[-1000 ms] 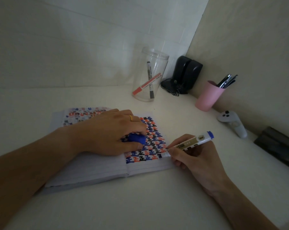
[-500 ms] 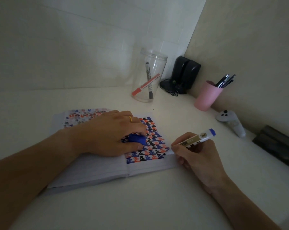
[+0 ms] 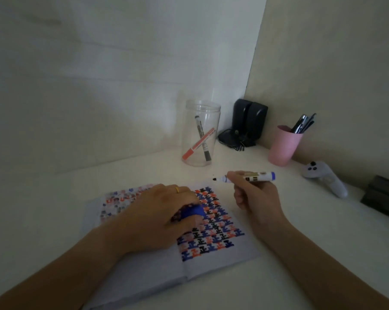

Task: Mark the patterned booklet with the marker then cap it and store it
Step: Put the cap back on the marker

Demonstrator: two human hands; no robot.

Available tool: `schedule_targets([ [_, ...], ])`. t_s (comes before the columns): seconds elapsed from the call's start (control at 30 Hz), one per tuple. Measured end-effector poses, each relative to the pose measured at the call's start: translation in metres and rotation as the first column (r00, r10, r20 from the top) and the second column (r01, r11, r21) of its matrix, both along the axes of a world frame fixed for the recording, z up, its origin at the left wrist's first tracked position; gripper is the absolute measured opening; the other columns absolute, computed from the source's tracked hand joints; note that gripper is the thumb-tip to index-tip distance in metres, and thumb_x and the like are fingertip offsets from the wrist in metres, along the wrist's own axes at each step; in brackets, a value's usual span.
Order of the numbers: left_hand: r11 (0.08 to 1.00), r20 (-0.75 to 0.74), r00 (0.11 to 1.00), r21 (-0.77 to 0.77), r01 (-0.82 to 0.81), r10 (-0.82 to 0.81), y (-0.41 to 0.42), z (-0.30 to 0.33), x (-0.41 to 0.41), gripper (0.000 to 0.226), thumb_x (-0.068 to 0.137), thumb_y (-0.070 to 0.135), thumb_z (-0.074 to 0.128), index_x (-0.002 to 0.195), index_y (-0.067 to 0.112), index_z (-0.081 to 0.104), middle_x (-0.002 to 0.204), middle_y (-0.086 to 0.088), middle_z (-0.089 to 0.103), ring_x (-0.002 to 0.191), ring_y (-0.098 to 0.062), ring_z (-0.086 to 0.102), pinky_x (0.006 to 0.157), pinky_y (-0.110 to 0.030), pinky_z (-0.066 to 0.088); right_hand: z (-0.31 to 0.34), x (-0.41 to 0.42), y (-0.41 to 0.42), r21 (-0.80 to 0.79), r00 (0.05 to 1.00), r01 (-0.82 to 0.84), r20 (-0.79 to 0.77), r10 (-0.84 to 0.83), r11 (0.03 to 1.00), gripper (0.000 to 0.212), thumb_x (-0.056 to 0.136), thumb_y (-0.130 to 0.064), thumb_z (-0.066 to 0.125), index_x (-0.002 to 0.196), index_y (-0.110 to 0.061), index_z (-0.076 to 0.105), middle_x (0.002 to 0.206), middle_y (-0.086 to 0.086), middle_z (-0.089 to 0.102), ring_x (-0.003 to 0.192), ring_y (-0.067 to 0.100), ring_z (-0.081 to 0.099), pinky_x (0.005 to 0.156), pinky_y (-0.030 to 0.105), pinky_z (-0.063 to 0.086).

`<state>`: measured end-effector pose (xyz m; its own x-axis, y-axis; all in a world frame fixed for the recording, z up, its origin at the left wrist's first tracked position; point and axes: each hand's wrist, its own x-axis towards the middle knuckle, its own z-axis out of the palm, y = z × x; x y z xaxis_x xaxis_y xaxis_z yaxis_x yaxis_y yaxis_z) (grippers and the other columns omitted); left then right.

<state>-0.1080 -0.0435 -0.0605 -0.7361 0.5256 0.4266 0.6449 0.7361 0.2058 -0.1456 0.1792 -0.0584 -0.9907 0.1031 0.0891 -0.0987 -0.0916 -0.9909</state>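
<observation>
The room is dim, and the white desk (image 3: 55,220) runs into a corner where a clear plastic jar (image 3: 202,133) stands with two markers leaning crossed inside it, one orange-capped (image 3: 198,144), one dark (image 3: 202,137). Just right of the jar sits a pair of black speakers (image 3: 248,121) with tangled cable, then a pink cup (image 3: 283,146) holding several dark pens, too bunched to count. A white handheld controller (image 3: 323,177) lies further right, and a dark box (image 3: 383,198) is cut off at the edge. The open patterned booklet (image 3: 213,229) lies flat before the person, one page thick with blue, orange and black shapes. The left hand (image 3: 157,218) presses down on it, fingers curled round the one blue cap (image 3: 192,212), hiding the pattern's middle. The right hand (image 3: 254,195) grips the uncapped blue marker (image 3: 247,176) lifted above the booklet's far corner, tip pointing left, clear of the paper.
</observation>
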Motion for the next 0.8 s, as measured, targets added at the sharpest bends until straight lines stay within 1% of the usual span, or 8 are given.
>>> schedule_targets([
  [0.07,0.988,0.035,0.997,0.137,-0.068,0.064,0.0,-0.003,-0.006,0.033,0.095,0.055,0.042,0.112,0.033,0.06,0.1,0.015,0.063,0.085,-0.001,0.055,0.078,-0.023,0.044,-0.002,-0.002,0.005,-0.026,0.999,-0.033,-0.018,0.032,0.999,0.016,0.082,-0.016,0.079,0.095,-0.007,0.078,0.063,0.005,0.06,0.056,0.014,0.051,0.052,0.027,0.043],
  [0.17,0.937,0.119,0.982,0.303,-0.174,0.144,-0.001,-0.006,-0.011,0.044,0.091,0.058,0.033,0.114,0.032,0.06,0.1,0.015,0.06,0.092,-0.002,0.056,0.082,-0.022,0.044,-0.001,-0.003,0.008,-0.168,0.994,-0.108,-0.042,0.103,0.98,0.017,0.089,-0.011,0.067,0.098,-0.001,0.078,0.066,0.009,0.063,0.059,0.018,0.056,0.054,0.029,0.045],
  [0.27,0.899,0.189,0.97,0.381,-0.218,0.155,0.0,-0.004,-0.011,0.041,0.098,0.048,0.031,0.123,0.031,0.06,0.1,0.019,0.055,0.098,0.004,0.053,0.083,-0.008,0.036,0.0,-0.004,0.009,-0.252,0.99,-0.137,-0.044,0.13,0.958,0.024,0.092,-0.013,0.058,0.096,-0.002,0.078,0.068,0.011,0.064,0.06,0.02,0.058,0.055,0.031,0.045],
  [0.33,0.893,0.2,0.964,0.38,-0.24,0.174,-0.001,-0.001,-0.011,0.034,0.104,0.038,0.037,0.129,0.03,0.057,0.105,0.018,0.056,0.1,0.002,0.054,0.081,-0.005,0.039,0.001,-0.003,0.009,-0.261,0.989,-0.146,-0.066,0.133,0.954,0.021,0.093,-0.01,0.057,0.096,-0.004,0.077,0.07,0.012,0.069,0.062,0.021,0.063,0.056,0.03,0.049],
  [0.4,0.892,0.183,0.963,0.373,-0.255,0.199,-0.002,0.001,-0.011,0.031,0.101,0.031,0.048,0.13,0.029,0.058,0.11,0.014,0.059,0.097,0.0,0.058,0.079,-0.007,0.045,0.003,-0.002,0.009,-0.267,0.986,-0.157,-0.09,0.138,0.951,0.016,0.094,-0.006,0.058,0.091,-0.006,0.074,0.074,0.014,0.073,0.064,0.021,0.069,0.057,0.028,0.055],
  [0.53,0.849,0.184,0.955,0.44,-0.291,0.232,-0.002,0.005,-0.01,0.023,0.094,0.027,0.063,0.116,0.033,0.064,0.103,0.02,0.065,0.093,0.004,0.06,0.073,-0.006,0.047,0.004,0.002,0.007,-0.211,0.978,-0.195,-0.112,0.174,0.958,0.015,0.092,-0.007,0.063,0.085,-0.009,0.076,0.075,0.014,0.075,0.065,0.02,0.07,0.058,0.025,0.057],
  [0.63,0.839,0.198,0.953,0.457,-0.295,0.227,-0.001,0.007,-0.008,0.02,0.091,0.026,0.066,0.11,0.033,0.064,0.098,0.024,0.064,0.092,0.005,0.059,0.072,-0.007,0.047,0.004,0.004,0.006,-0.164,0.976,-0.196,-0.124,0.177,0.967,0.012,0.09,-0.006,0.066,0.088,-0.007,0.078,0.073,0.014,0.074,0.064,0.019,0.069,0.058,0.025,0.056],
  [0.8,0.849,0.189,0.961,0.456,-0.268,0.203,-0.001,0.008,-0.006,0.022,0.091,0.024,0.067,0.111,0.032,0.064,0.102,0.023,0.065,0.094,0.004,0.06,0.076,-0.008,0.047,0.003,0.007,0.005,-0.112,0.97,-0.22,-0.129,0.205,0.969,0.011,0.09,-0.005,0.066,0.093,-0.003,0.076,0.074,0.013,0.074,0.067,0.019,0.068,0.062,0.025,0.056],
])
